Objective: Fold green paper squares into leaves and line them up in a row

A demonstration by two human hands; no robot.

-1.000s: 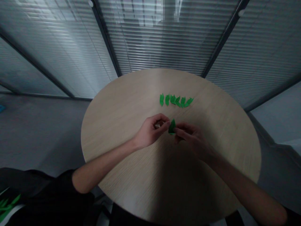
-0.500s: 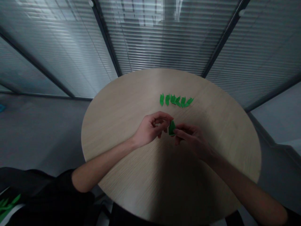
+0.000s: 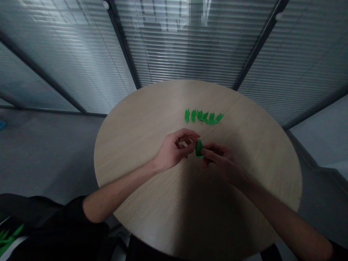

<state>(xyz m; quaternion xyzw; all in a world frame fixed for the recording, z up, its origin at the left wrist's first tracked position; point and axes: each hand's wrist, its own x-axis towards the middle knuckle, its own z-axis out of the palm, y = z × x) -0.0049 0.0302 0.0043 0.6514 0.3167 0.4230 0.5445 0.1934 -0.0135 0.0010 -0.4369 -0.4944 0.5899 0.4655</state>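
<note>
I hold a small folded green piece [image 3: 199, 150] in front of me, above the middle of the round table [image 3: 127, 134], pinched between the thumb and fingers of my right hand [image 3: 224, 158]. That grip looks much as it did a second ago; the change is on the other side. My left hand [image 3: 173, 149] has shifted its forefinger up to the pointed top of the piece, and its thumb, which stood a little away half a second ago, is back near the left edge. Those left fingers are narrow, nearly together at the piece, but I cannot tell whether they really clamp it or only rest against it. I take this as working the tip and crease while the right hand steadies the base, so the folding seems still under way. Just beyond my hands, the row of six green shapes [image 3: 200, 115] lies unmoved on the table, some touching or overlapping, others apart. At the lower left are more green strips [image 3: 18, 230], too dim to make out well.
</note>
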